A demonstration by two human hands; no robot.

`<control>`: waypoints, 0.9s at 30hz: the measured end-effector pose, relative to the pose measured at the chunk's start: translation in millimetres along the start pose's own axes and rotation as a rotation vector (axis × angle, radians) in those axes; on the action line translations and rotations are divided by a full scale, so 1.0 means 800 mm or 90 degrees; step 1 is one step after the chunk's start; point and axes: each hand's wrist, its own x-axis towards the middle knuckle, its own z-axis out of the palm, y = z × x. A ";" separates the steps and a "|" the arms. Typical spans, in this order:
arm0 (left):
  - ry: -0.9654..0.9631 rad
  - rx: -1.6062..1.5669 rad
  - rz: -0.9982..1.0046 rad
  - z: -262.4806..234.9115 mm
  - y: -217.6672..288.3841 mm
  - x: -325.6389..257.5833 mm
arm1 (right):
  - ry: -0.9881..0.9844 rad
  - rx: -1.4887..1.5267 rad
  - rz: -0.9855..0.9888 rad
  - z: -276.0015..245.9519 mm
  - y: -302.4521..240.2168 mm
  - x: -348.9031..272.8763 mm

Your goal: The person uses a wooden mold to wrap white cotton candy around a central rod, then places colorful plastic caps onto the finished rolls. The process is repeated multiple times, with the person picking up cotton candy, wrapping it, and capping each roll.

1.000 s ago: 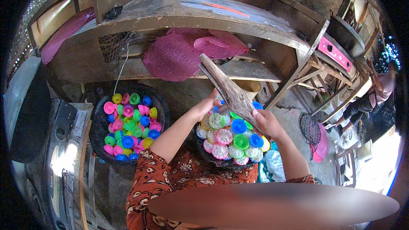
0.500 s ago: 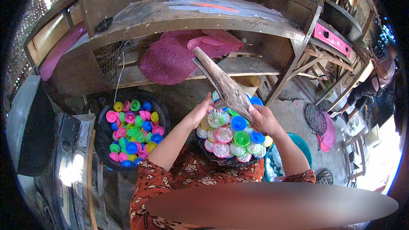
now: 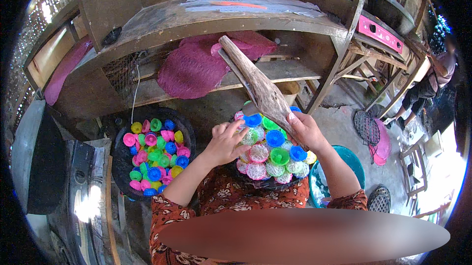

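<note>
My right hand (image 3: pixel 305 130) grips the lower end of a long, weathered wooden hand press (image 3: pixel 260 85). Its two wooden arms lie close together and slant up to the left, and a grey metal part (image 3: pixel 250 109) shows beneath them. Below the press is a heap of small coloured plastic cups (image 3: pixel 280 156), several covered with white, stringy strands (image 3: pixel 259 152). Beside the heap's left edge, my left hand (image 3: pixel 226 142) holds nothing, its fingers apart and partly bent. Whether its fingertips touch the cups is unclear.
A black basin (image 3: pixel 189 123) of bare coloured cups stands at the left. A teal tub (image 3: pixel 356 162) with white material sits by my right forearm. Ahead is a wooden bench (image 3: pixel 216 25) with a pink net sack (image 3: pixel 189 71) underneath. Another person (image 3: pixel 435 76) is at the far right.
My left hand has moved back and down from the press's metal part, its fingers now apart. The press has risen slightly, still in my right hand.
</note>
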 end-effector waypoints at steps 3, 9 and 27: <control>0.150 -0.003 -0.083 -0.016 -0.007 0.013 | -0.031 0.009 0.013 0.015 -0.015 0.001; 0.241 -0.006 -0.185 -0.020 -0.029 0.033 | -0.040 -0.141 -0.139 0.075 -0.030 0.022; 0.627 -0.816 -0.413 0.005 -0.095 -0.164 | 0.041 -0.608 0.012 0.113 0.062 0.112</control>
